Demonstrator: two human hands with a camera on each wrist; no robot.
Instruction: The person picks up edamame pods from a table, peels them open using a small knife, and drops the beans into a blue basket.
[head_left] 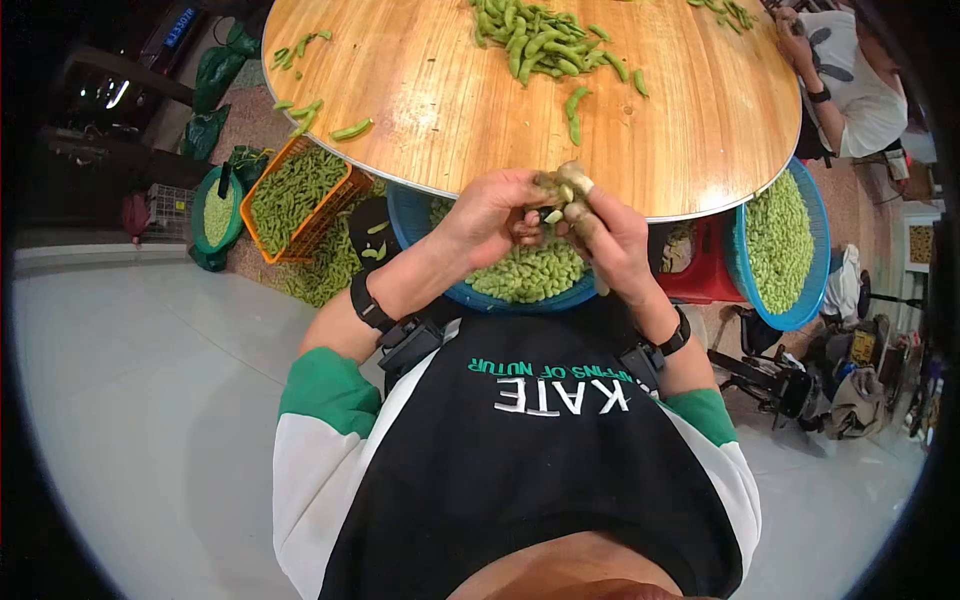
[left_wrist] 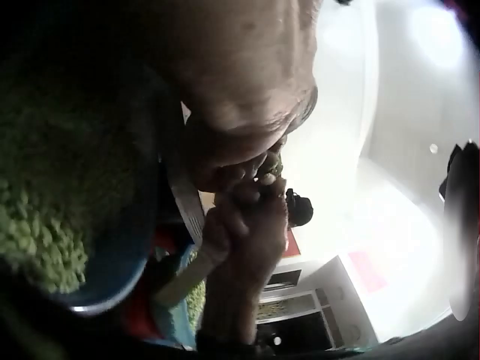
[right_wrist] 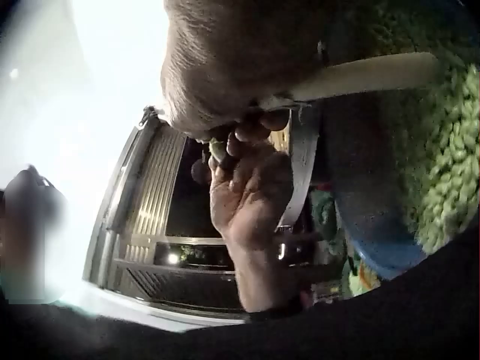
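Over the table's near edge my left hand and right hand meet, fingertips together. They pinch a small green soybean pod, mostly hidden by the fingers. A pale strip sticks out from under the right hand. Right below the hands, a blue basin holds a heap of shelled green beans. Ahead on the wooden round table lies a pile of unshelled pods, with a couple of loose pods nearer me.
An orange crate of pods stands at the left, with more pods heaped on the floor beside it. Farther left is a green basin of beans. Another blue basin is at the right, near a red stool. Another person sits across.
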